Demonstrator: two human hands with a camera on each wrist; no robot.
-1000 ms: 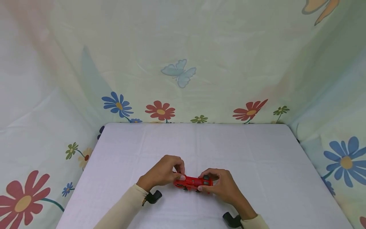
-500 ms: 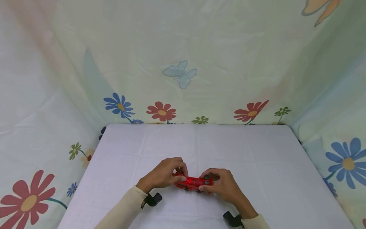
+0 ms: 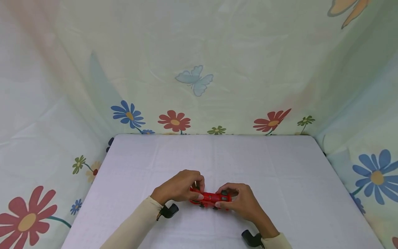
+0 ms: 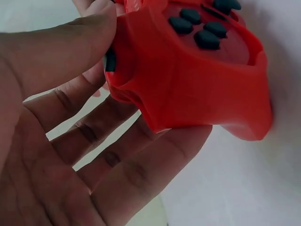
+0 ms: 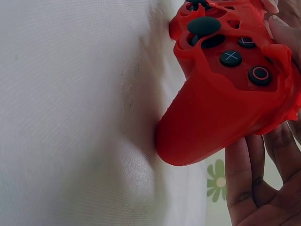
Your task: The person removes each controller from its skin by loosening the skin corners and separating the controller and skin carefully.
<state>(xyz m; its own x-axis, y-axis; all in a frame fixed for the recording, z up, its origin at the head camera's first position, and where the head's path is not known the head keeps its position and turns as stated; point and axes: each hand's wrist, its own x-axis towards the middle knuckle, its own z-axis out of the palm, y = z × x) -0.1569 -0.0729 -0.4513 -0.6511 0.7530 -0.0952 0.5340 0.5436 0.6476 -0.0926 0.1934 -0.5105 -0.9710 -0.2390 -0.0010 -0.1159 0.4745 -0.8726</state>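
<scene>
A red game controller (image 3: 212,197) in a loose red silicone cover is held on edge at the near middle of the table, grips toward the cloth. My left hand (image 3: 181,186) pinches its left end and top edge between thumb and fingers. At the other end my right hand (image 3: 242,200) grips the controller between thumb and fingers. Dark direction buttons (image 4: 207,38) show in the left wrist view. In the right wrist view, the cover's edge (image 5: 277,52) is rumpled beside the round buttons, and a black thumbstick (image 5: 204,26) pokes through.
White cloth covers the table (image 3: 264,162). A flower-print curtain (image 3: 242,69) rises behind and at both sides. Black wrist cameras (image 3: 169,210) hang at both wrists, close over the cloth.
My left hand has shifted slightly to the right along the controller, its thumb now a little farther in on the top edge. The right hand and the controller stay nearly in place.
</scene>
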